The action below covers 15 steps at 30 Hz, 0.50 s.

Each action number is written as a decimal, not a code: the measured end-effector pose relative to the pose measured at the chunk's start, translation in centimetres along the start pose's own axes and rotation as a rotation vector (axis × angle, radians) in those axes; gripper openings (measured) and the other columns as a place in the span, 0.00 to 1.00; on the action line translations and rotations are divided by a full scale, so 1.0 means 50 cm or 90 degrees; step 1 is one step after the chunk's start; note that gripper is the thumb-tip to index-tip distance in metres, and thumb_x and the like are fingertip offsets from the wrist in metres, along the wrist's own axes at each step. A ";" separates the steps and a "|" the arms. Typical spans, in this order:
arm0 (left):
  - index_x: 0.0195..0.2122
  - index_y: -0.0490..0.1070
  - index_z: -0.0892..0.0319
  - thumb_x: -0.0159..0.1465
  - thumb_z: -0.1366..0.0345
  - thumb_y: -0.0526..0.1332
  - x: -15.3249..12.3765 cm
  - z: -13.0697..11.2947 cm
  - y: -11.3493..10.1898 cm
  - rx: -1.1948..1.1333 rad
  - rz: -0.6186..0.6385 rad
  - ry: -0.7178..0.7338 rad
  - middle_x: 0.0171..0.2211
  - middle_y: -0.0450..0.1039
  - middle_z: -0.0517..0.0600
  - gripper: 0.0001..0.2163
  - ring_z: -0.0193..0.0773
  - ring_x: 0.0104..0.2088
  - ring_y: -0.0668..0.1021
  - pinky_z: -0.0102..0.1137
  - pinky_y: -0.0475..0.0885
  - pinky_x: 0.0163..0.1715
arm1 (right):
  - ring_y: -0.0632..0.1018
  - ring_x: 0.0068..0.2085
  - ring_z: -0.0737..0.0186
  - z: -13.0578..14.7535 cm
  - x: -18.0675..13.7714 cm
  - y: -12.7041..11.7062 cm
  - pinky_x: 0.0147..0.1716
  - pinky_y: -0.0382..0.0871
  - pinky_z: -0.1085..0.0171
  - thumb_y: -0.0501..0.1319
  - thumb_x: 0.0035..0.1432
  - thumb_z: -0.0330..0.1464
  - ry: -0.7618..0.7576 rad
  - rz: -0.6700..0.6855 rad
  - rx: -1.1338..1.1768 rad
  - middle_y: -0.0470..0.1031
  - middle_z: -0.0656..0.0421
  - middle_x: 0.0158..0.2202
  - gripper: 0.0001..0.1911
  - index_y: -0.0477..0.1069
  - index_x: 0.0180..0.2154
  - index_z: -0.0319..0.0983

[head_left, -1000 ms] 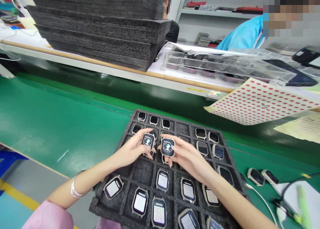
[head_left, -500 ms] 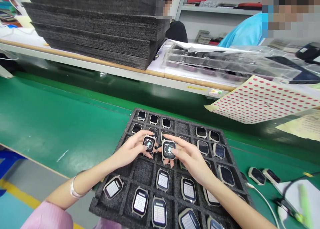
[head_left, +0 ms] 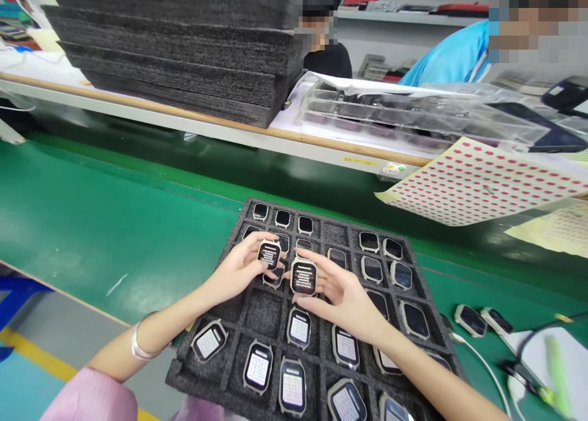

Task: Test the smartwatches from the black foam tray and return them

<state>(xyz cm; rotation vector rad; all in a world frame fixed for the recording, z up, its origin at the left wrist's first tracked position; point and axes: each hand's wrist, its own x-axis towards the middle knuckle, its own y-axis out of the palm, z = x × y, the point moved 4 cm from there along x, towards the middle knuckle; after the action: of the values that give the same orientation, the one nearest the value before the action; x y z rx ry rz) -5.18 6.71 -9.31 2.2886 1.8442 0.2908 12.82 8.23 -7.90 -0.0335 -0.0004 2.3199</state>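
Observation:
My left hand [head_left: 245, 266] is closed around a smartwatch body [head_left: 269, 255] without a strap, its dark screen lit with lines of white text. In my right hand [head_left: 342, 292] is a second smartwatch [head_left: 304, 278] of the same kind, gripped by its edges, and its screen carries similar white text. Both watches are held side by side above a black foam tray [head_left: 264, 315] divided into compartments. Several more watches lie in the tray; the near ones, such as the watch [head_left: 258, 367], show white list screens, while the far ones, such as the watch [head_left: 283, 218], have dark screens.
A tall stack of black foam sheets [head_left: 184, 59] and clear plastic trays [head_left: 390, 111] stand on the shelf ahead. A sheet of red stickers [head_left: 487, 182] hangs over its edge. Two watches [head_left: 472, 320] and a white cable [head_left: 489, 369] lie right. Two people are beyond.
Both held screens have switched from a watch face to white text lines. My right thumb has moved off the screen to the lower edge. The left watch has risen slightly.

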 end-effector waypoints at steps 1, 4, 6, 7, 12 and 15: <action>0.50 0.63 0.58 0.58 0.73 0.57 0.000 -0.006 -0.004 0.004 -0.015 0.010 0.41 0.72 0.52 0.18 0.43 0.41 0.77 0.35 0.77 0.37 | 0.78 0.45 0.58 -0.001 0.000 0.004 0.49 0.72 0.56 0.67 0.53 0.29 -0.003 0.017 -0.005 0.74 0.55 0.48 0.33 0.58 0.58 0.42; 0.49 0.63 0.59 0.58 0.73 0.58 -0.005 -0.023 -0.013 0.010 -0.043 0.033 0.41 0.73 0.53 0.17 0.43 0.42 0.77 0.34 0.77 0.36 | 0.79 0.40 0.60 -0.008 0.001 0.015 0.44 0.75 0.56 0.65 0.54 0.27 -0.007 0.045 -0.099 0.74 0.56 0.43 0.29 0.59 0.56 0.42; 0.49 0.63 0.60 0.58 0.72 0.59 -0.013 -0.030 -0.016 0.006 -0.044 0.034 0.41 0.73 0.54 0.17 0.43 0.41 0.77 0.35 0.77 0.36 | 0.77 0.38 0.59 -0.014 0.002 0.027 0.43 0.74 0.56 0.65 0.53 0.27 -0.042 0.055 -0.247 0.73 0.56 0.42 0.27 0.62 0.54 0.41; 0.50 0.62 0.60 0.59 0.71 0.59 -0.017 -0.032 -0.016 0.001 -0.041 0.032 0.41 0.74 0.55 0.17 0.43 0.41 0.78 0.35 0.77 0.36 | 0.76 0.40 0.58 -0.018 0.003 0.036 0.44 0.73 0.56 0.66 0.53 0.27 -0.069 0.067 -0.324 0.72 0.55 0.44 0.27 0.63 0.54 0.41; 0.50 0.62 0.60 0.62 0.68 0.60 -0.036 -0.031 -0.011 -0.021 -0.033 0.015 0.42 0.74 0.56 0.15 0.43 0.40 0.79 0.34 0.77 0.36 | 0.69 0.50 0.48 -0.040 0.004 0.085 0.48 0.68 0.50 0.71 0.49 0.35 -0.190 0.135 -0.593 0.66 0.48 0.51 0.34 0.63 0.56 0.39; 0.49 0.63 0.60 0.62 0.67 0.61 -0.044 -0.033 -0.009 -0.022 -0.039 0.026 0.40 0.74 0.56 0.14 0.42 0.39 0.79 0.32 0.77 0.34 | 0.69 0.49 0.46 -0.038 0.016 0.087 0.46 0.68 0.48 0.69 0.51 0.39 -0.225 0.127 -0.664 0.67 0.47 0.50 0.34 0.62 0.58 0.39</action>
<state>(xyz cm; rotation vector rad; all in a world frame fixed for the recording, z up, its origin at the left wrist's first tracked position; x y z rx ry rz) -6.51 4.70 -7.94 2.2151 1.9091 0.3608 9.15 5.85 -9.88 -0.1495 -1.4176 2.2304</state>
